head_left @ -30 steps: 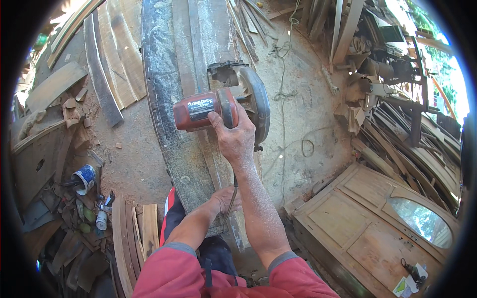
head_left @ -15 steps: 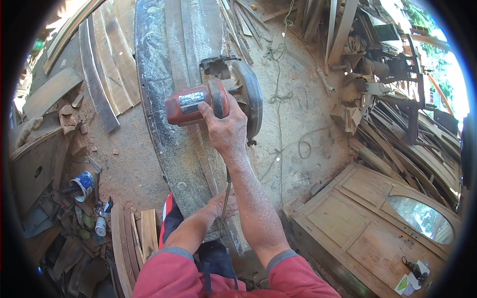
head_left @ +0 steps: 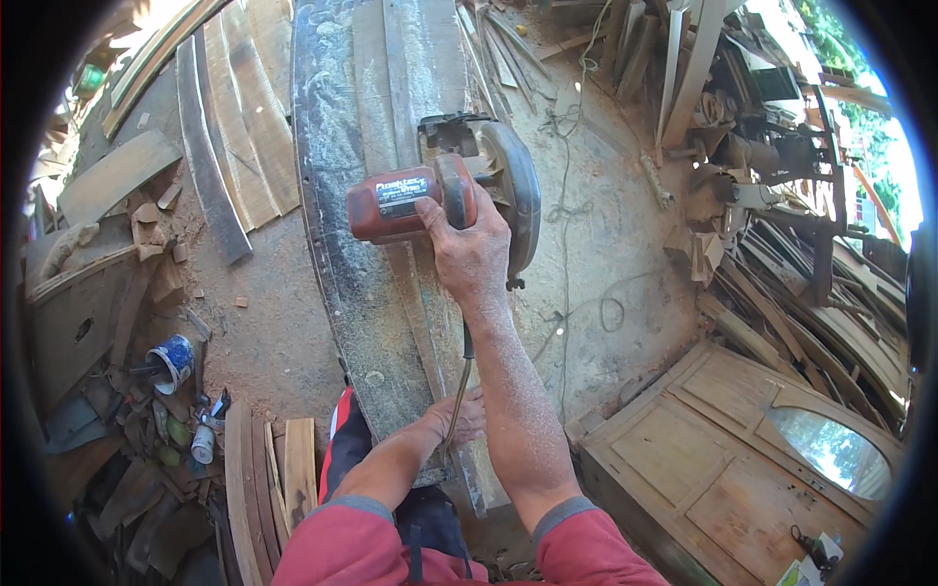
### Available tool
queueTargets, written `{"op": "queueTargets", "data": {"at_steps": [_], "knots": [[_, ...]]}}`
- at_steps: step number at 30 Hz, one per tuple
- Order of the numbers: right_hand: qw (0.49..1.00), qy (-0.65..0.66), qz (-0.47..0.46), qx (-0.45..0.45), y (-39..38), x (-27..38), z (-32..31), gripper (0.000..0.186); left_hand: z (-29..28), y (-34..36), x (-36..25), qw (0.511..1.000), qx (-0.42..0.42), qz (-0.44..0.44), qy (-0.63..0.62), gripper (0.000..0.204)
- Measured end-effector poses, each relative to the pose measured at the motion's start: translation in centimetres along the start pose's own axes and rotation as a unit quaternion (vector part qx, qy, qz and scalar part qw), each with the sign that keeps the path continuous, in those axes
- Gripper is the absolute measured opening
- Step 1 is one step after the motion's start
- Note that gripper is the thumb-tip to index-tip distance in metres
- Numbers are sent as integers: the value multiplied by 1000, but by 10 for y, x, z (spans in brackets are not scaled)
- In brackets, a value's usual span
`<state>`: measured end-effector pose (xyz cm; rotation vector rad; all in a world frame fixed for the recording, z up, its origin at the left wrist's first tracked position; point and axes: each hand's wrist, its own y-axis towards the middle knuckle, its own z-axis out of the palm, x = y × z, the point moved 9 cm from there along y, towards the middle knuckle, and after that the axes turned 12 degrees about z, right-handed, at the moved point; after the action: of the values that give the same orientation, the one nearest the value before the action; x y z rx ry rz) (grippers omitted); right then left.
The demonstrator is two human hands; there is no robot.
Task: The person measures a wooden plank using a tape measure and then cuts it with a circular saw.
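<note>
While the right hand wraps tight around the handle of the red circular saw, the tool sits on a long, dusty wooden plank, toward its right edge and about halfway along its visible length. The saw's dark blade guard hangs over that right edge, and its cord trails back along the forearm. Down at the near end of the plank, the left hand presses flat on the wood, fingers spread, gripping nothing. Red sleeves frame the bottom of the view. Out to the left of the plank, curved boards lie on the sandy ground, and a blue tin can sits among clutter. To the right, a loose wire loops across the dirt, and a wooden cabinet with an oval mirror lies near the lower right corner, with stacked timber offcuts beyond it.
</note>
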<state>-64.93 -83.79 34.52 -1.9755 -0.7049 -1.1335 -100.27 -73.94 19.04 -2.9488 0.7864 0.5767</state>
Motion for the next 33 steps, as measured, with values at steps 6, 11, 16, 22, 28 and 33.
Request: {"op": "queueTargets", "data": {"at_steps": [6,11,16,22,28,33], "knots": [[1000,-19,-15,3,-11,-4,-1,54,12,0,-4,997,-50,5,64,19],[1000,-6,-19,9,-42,-18,-10,57,30,0,-11,981,-74,27,180,19],[1000,-21,-4,8,-76,-43,-31,61,5,3,6,993,-112,-39,-4,21],[999,-31,2,17,-110,-50,-39,66,70,7,-5,997,-54,-50,37,23],[999,-52,15,9,-118,-69,-55,71,39,6,0,994,-71,-69,-48,22],[999,-9,22,47,-104,-47,-30,70,115,-8,5,725,-302,-186,-590,20]]}}
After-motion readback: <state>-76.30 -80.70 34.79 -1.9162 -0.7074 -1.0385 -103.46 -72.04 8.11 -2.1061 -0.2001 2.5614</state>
